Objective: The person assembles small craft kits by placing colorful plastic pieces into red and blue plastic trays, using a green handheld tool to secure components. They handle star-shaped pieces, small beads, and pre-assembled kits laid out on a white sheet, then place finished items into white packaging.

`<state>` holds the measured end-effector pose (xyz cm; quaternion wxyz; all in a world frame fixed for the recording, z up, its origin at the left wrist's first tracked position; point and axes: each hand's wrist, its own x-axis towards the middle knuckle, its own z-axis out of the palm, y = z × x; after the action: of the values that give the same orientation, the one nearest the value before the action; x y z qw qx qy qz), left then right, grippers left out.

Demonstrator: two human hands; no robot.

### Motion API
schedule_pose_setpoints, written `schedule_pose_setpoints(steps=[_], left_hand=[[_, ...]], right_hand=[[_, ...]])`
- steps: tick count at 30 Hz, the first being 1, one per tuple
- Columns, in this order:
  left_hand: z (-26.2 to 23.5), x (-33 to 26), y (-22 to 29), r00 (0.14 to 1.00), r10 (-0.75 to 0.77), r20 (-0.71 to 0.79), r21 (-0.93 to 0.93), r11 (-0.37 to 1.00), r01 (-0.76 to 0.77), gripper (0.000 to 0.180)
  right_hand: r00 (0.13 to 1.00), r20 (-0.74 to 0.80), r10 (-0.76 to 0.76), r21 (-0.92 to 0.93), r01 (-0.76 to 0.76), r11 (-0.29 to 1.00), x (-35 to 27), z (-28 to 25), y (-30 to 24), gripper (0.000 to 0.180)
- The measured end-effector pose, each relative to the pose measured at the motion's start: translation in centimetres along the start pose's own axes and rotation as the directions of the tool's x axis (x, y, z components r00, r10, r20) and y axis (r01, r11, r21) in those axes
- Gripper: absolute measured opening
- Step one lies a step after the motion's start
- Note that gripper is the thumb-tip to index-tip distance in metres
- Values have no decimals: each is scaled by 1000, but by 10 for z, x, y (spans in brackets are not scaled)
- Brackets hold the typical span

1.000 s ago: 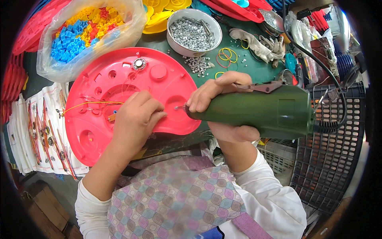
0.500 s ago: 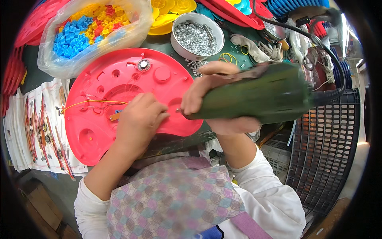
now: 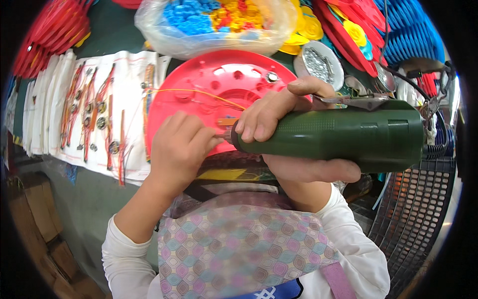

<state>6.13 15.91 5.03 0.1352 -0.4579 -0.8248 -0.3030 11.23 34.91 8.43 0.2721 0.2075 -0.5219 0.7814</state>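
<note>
Head view: a green power tool (image 3: 338, 134) is clamped in the right hand (image 3: 271, 115), its tip (image 3: 227, 137) pointed left over the red shell (image 3: 184, 105). At this tip, the left hand (image 3: 179, 152) is placed, fingers bunched together; whether something is pinched cannot be told. Beyond the shell, coloured pieces (image 3: 191, 17) are held by a clear bag (image 3: 149, 31).

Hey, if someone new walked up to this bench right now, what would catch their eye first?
Probably the big dark green power tool, lying sideways in the right hand, with the left hand close to its tip. Behind the hands spreads a glossy red plastic shell crossed by a yellow wire. Beyond that, a clear plastic bag holds blue, yellow and red pieces.
</note>
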Motion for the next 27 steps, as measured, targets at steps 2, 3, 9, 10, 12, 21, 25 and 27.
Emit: schedule_pose_setpoints(steps=[2,3,9,10,12,21,25,27], left_hand=[[-8,-17,-10,999,-36,-18,44,998,37,29],[-10,-23,-14,998,-53,-27,60,997,54,33],[-36,-46,-28,952,-292,-92,32,955,296,62],[-37,-48,-29,939,-335,-85,38,940,339,61],[-35,-56,-30,890,-454,37,-110,884,455,55],[-31,-57,-33,830,-528,181,-285,779,558,41],[-32,-55,-31,814,-540,215,-302,755,581,40],[-31,-55,-32,811,-538,229,-313,749,584,40]], right_hand=[[999,23,37,19,-37,999,2,13,13,126],[998,35,52,20,-53,998,2,18,21,126],[990,72,121,-10,-121,993,-2,34,57,124],[985,72,155,-41,-152,988,0,37,57,124],[973,53,224,-88,-218,972,0,41,57,123],[926,37,375,-116,-369,922,-7,46,62,112],[905,186,382,-213,-342,915,4,38,58,102],[903,276,328,-162,-293,942,3,30,68,96]])
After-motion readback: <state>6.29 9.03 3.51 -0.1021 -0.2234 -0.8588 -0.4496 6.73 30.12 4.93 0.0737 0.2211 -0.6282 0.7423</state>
